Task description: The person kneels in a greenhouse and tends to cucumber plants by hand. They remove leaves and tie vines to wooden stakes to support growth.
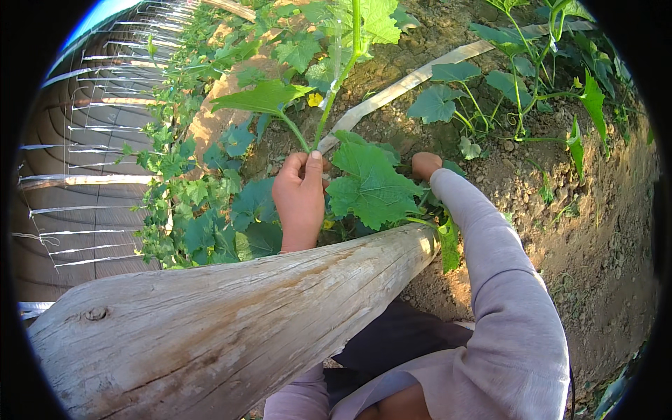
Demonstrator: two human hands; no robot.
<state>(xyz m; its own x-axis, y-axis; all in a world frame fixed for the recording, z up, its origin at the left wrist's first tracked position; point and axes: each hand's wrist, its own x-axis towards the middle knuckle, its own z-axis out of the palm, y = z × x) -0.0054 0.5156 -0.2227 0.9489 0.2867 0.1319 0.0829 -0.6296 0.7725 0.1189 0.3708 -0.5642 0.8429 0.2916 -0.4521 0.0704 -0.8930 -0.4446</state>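
My left hand (300, 202) pinches the green stem of a cucurbit vine (344, 73) between thumb and fingers, where a leaf stalk branches off. The vine rises from there along a clear strand of twine (337, 37). A white tie or clip (332, 90) sits on the stem above the hand, with a yellow flower (314, 99) beside it. My right hand (426, 165) is low near the soil, to the right of a broad green leaf (373, 184). Its fingers are turned away and hidden, so I cannot see whether they hold anything.
A thick wooden post (226, 320) crosses the view between my body and the plants. A pale strip (409, 79) runs diagonally over the soil (593, 252). More vines (517, 94) stand at upper right. At left, white strings (94, 180) stretch beside a row of plants.
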